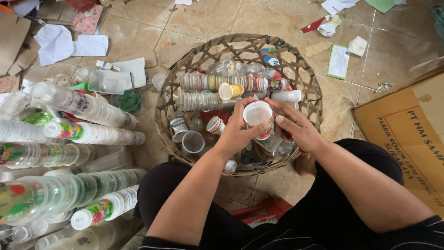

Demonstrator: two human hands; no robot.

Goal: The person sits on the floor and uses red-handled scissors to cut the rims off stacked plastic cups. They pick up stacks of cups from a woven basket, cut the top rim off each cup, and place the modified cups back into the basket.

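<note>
my left hand point(238, 134) fingers curl closed around the red-and-white cup point(258, 118), mouth turned up so i see inside; my right hand point(296, 127) pinches its rim to steady it, just over the woven basket point(185, 69) of nested cups.

Informal recycling sorting spot, home floor: beige tiled floor point(203, 18) littered with paper scraps point(55, 42), long nested stacks of clear plastic cups point(88, 107), round woven bamboo basket point(185, 60) of cups, flattened brown cardboard box point(407, 134).
</note>
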